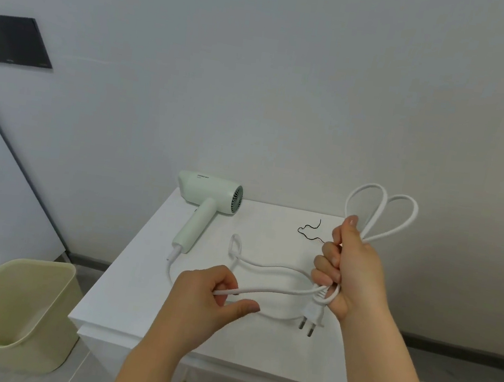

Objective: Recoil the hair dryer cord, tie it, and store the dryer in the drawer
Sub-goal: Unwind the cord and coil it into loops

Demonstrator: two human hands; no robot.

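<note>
Right hand (350, 268) grips gathered cord (272, 269) loops, two standing above the fist, plug (313, 315) hanging below it. Left hand (209, 297) pinches a cord run between thumb and fingers. Dryer (207, 201) lies on the white cabinet (134, 297) top, far left corner. Black tie (309, 229) lies near the right hand.

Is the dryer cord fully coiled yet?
Partly: the right hand grips two loops by the plug; the left hand pinches slack cord running to the hair dryer.
</note>
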